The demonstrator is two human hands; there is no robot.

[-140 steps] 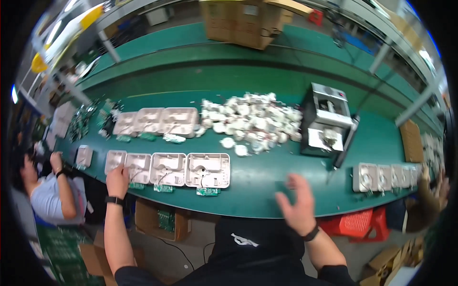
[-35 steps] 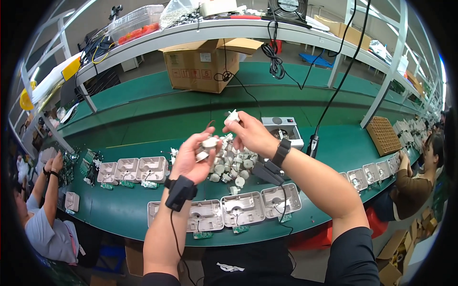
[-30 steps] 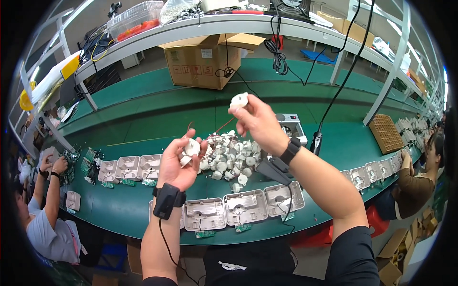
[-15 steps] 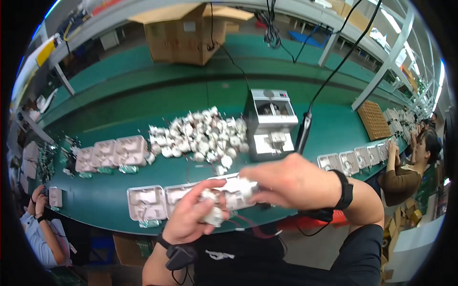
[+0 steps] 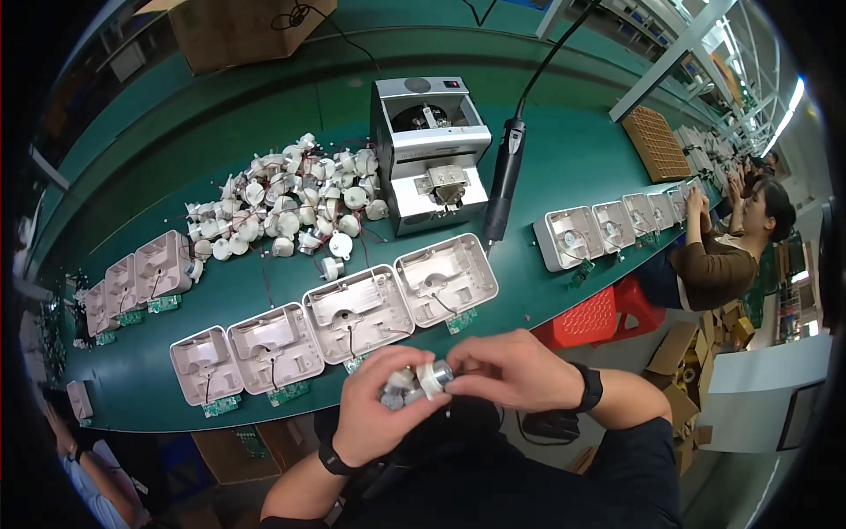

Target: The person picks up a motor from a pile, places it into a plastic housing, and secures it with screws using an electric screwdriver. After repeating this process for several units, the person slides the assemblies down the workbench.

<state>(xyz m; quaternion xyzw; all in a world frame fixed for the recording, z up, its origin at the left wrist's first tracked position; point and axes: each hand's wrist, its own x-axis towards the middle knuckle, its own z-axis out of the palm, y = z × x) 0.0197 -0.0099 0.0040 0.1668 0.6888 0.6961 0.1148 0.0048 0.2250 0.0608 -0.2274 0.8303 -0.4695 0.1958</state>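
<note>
Close to my body, at the table's front edge, my left hand (image 5: pixel 374 410) is curled around several small white-and-silver motors (image 5: pixel 432 379). My right hand (image 5: pixel 515 375) pinches the silver end of the motor at the right of that group, its fingertips close to my left thumb. Just beyond my hands runs a row of white plastic housings (image 5: pixel 359 310), open side up, with green circuit boards (image 5: pixel 287 393) on wires at their near edges. Behind the row lies a large heap of similar motors (image 5: pixel 286 203).
A grey screw feeder (image 5: pixel 429 150) stands behind the row; a black electric screwdriver (image 5: pixel 505 176) hangs beside it on a cable. More housings (image 5: pixel 568 238) line the right side, near a seated co-worker (image 5: pixel 727 256). Red stools (image 5: pixel 590 317) stand below the edge. Another person's arm (image 5: pixel 97 463) shows at left.
The view has shifted, so the table items appear lower and further left. My right hand, blurred before, now pinches a motor beside the left. Dangling red wires no longer show below my hands.
</note>
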